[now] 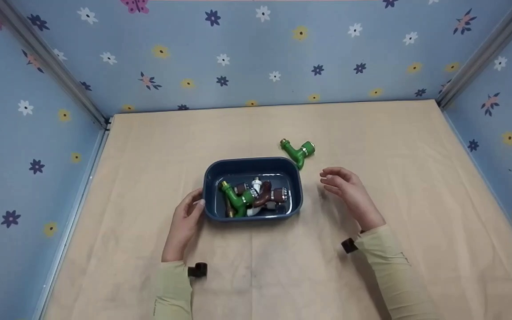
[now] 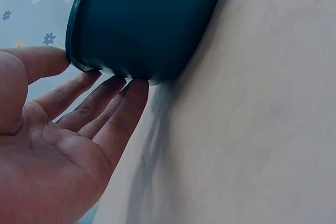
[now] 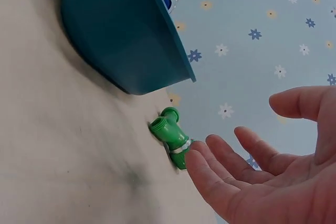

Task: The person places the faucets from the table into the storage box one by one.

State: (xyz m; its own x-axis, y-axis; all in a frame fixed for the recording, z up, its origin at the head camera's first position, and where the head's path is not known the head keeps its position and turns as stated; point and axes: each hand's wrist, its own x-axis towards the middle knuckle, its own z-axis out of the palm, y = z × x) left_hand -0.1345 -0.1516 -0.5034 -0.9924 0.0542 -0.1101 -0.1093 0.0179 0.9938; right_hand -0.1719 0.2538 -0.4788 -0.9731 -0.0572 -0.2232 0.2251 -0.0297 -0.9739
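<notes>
A dark blue plastic tub point(image 1: 251, 166) stands mid-table with several plastic water taps inside. A green tap point(image 1: 239, 203) lies at its left, a brown tap point(image 1: 263, 196) on the right, and a white tap point(image 1: 256, 183) partly hidden between them. My left hand point(image 1: 184, 224) touches the tub's left end, fingertips on the outer wall and thumb at the rim, as the left wrist view shows. Another green tap point(image 1: 298, 154) lies on the table just beyond the tub's far right corner. Right of the tub, my right hand point(image 1: 349, 193) hovers with relaxed fingers, holding nothing.
A beige cloth point(image 1: 251, 275) covers the table. Blue flowered panels point(image 1: 256, 53) enclose the back and both sides, with metal posts point(image 1: 478, 53) at the rear corners. Dark wrist cameras point(image 1: 198, 270) stick out from both sleeves.
</notes>
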